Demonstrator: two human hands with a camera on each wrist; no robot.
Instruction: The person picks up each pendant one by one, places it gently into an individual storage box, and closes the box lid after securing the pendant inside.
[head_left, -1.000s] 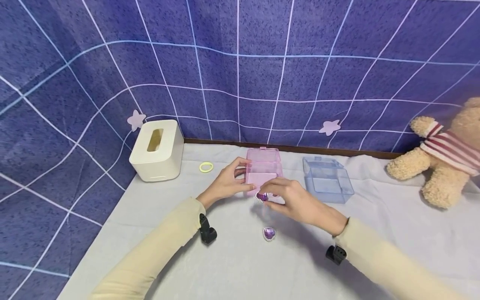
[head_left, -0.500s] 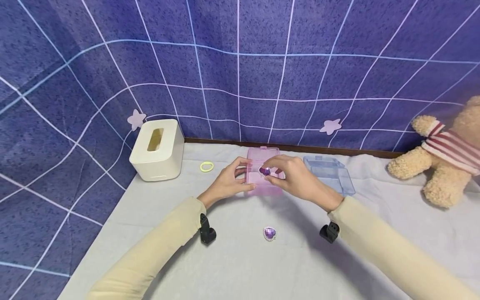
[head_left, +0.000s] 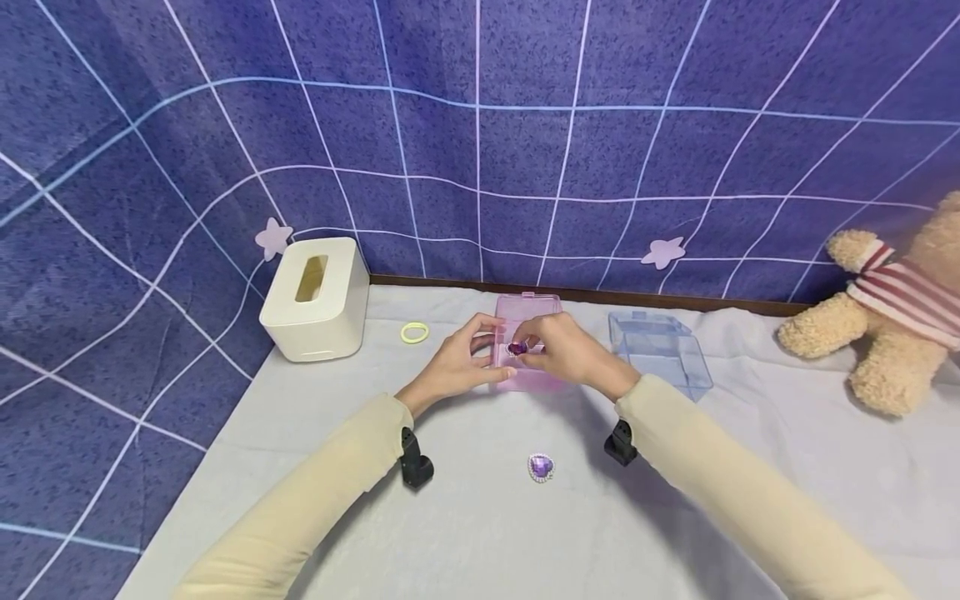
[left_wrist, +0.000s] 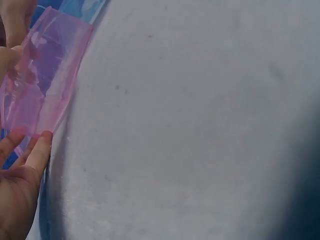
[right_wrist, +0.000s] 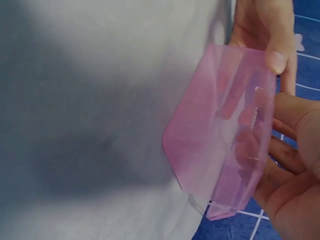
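An open pink see-through plastic box (head_left: 534,385) stands near the back of the table, its hinged lid (head_left: 528,307) raised behind it. My left hand (head_left: 459,357) holds the box's left side, thumb at the near corner and fingers farther back. Over the inside of the box, my right hand (head_left: 564,346) pinches a purple heart-shaped gem (head_left: 516,348) with a pearl-like edge. Whether the gem touches the bottom cannot be told. A second purple heart gem (head_left: 541,467) lies on the cloth in front. In the right wrist view, my right fingers (right_wrist: 247,155) show blurred through the pink wall (right_wrist: 200,135).
An open blue see-through box (head_left: 663,354) stands to the right of the pink one. Left of the hands lie a yellow ring-shaped band (head_left: 414,333) and a white tissue box (head_left: 315,300). A teddy bear (head_left: 892,333) sits at the far right, against the blue grid-patterned curtain (head_left: 517,150).
My right hand has carried the gem from the pink box's front edge up over its inside, then leftward and lower. The left hand has stayed on the box.
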